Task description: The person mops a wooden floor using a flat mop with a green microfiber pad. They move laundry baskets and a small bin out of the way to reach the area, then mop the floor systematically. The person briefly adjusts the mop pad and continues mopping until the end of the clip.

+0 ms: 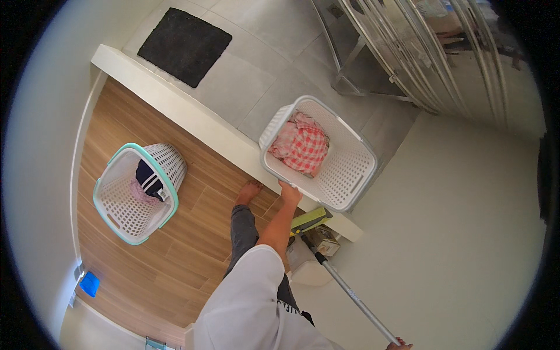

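My left hand grips the near rim of a white plastic laundry basket with a grey rim. A red-and-white checked cloth lies bunched inside it. The basket overlaps the raised white sill; whether it rests there or is lifted, I cannot tell. At the bottom right edge, my right hand, partly cut off, is closed around the silver pole of a flat mop. The mop's yellow-green head is beside the sill, to the right of my left forearm.
Another laundry basket with a turquoise rim stands left on the wood-look floor, holding dark and pink clothes. A white sill separates this floor from grey tiles. Beyond are a black mat and a metal drying rack. A white bin stands by the wall.
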